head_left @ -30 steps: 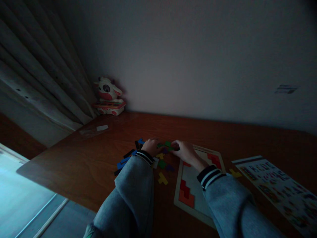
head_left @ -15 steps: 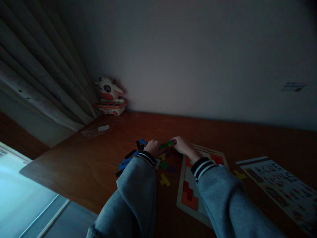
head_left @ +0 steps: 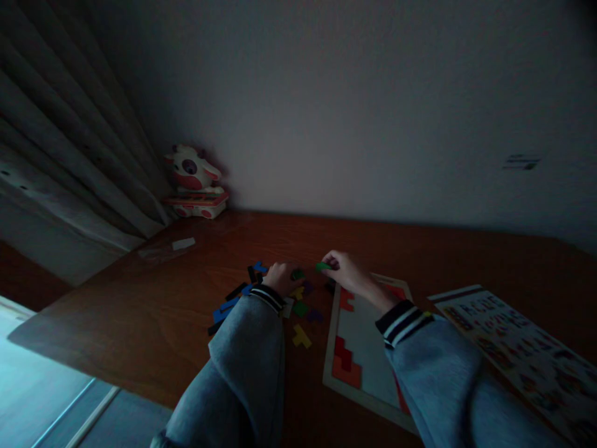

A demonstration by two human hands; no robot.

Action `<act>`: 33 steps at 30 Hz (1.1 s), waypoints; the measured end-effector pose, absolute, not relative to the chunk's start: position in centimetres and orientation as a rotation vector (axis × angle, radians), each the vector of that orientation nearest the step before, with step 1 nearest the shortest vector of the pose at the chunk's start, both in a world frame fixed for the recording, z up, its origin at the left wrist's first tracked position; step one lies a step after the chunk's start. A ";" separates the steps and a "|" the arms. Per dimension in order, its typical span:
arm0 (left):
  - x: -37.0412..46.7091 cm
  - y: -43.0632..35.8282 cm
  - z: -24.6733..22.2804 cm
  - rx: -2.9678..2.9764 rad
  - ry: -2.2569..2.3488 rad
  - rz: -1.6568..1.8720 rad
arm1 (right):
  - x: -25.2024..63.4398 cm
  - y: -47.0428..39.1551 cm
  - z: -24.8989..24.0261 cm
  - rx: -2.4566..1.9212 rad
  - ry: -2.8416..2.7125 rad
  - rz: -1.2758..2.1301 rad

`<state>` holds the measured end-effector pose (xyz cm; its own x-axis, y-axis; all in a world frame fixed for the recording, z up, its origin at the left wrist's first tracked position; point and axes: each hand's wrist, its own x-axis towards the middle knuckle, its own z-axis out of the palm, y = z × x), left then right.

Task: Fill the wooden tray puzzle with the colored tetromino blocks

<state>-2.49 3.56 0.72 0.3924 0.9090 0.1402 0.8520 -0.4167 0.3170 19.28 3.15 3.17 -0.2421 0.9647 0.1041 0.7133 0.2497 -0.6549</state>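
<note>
My right hand (head_left: 346, 274) pinches a green puzzle piece (head_left: 323, 266) between thumb and fingers, just off the puzzle board's upper left corner. The wooden-framed board (head_left: 332, 348) has red and orange pieces (head_left: 347, 367) along its edges and a bare pale middle. Over the pile of pieces, my left hand (head_left: 278, 279) is bent down with its fingers mostly hidden. Close by its fingertips is a darker green piece (head_left: 297, 274); whether they touch it is unclear. Near this hand lie yellow pieces (head_left: 301, 336), another green piece (head_left: 300, 308), a purple piece (head_left: 315, 315) and blue pieces (head_left: 226, 310).
A printed sheet (head_left: 508, 336) with pictures lies right of the board. At the back left stands a cow-shaped toy (head_left: 193, 180) near the curtain (head_left: 69, 124). A clear plastic bag with a white label (head_left: 183, 243) rests in front of the toy. The wall closes the back.
My right hand has moved away from my left with the green piece, turning so the piece shows more clearly. A darker green piece stays near my left hand. The view has shifted slightly right.
</note>
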 end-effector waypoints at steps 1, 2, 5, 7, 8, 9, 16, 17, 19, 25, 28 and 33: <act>-2.5 3.6 0.6 2.444 1.576 0.445 | 20.7 2.3 3.6 -1.488 -2.014 0.671; -2.5 3.6 0.6 2.433 1.579 0.455 | 22.3 1.3 4.0 -1.464 -1.994 0.670; -2.4 3.5 0.6 2.410 1.576 0.479 | 27.3 -2.1 4.2 -1.383 -1.869 0.703; -2.3 3.4 0.8 2.410 1.563 0.490 | 30.0 -4.4 3.5 -1.418 -1.656 0.709; -2.2 3.3 0.9 2.415 1.555 0.496 | 31.0 -5.4 3.0 -1.424 -1.575 0.721; -2.2 3.3 1.0 2.423 1.545 0.501 | 31.7 -6.3 2.5 -1.431 -1.502 0.710; -1.5 2.6 1.4 2.486 1.475 0.503 | 30.9 -12.0 0.9 -1.458 -1.834 0.499; -1.4 2.5 1.4 2.490 1.461 0.504 | 30.6 -12.7 0.9 -1.410 -1.878 0.480; -1.2 2.4 1.2 2.493 1.436 0.513 | 30.1 -14.2 0.9 -1.308 -1.943 0.477; -1.0 2.6 0.6 2.500 1.389 0.546 | 30.2 -16.6 0.1 -1.202 -2.035 0.479; -1.0 2.7 0.4 2.508 1.381 0.570 | 30.9 -16.8 -0.1 -1.244 -2.022 0.385; -1.1 2.8 0.2 2.522 1.363 0.594 | 31.6 -17.2 0.2 -1.244 -2.020 0.198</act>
<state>-1.09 2.77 0.18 0.4899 0.8360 0.2471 0.7501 -0.5487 0.3692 31.64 -17.16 0.18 -0.2531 0.8217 0.5105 0.7070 0.5174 -0.4822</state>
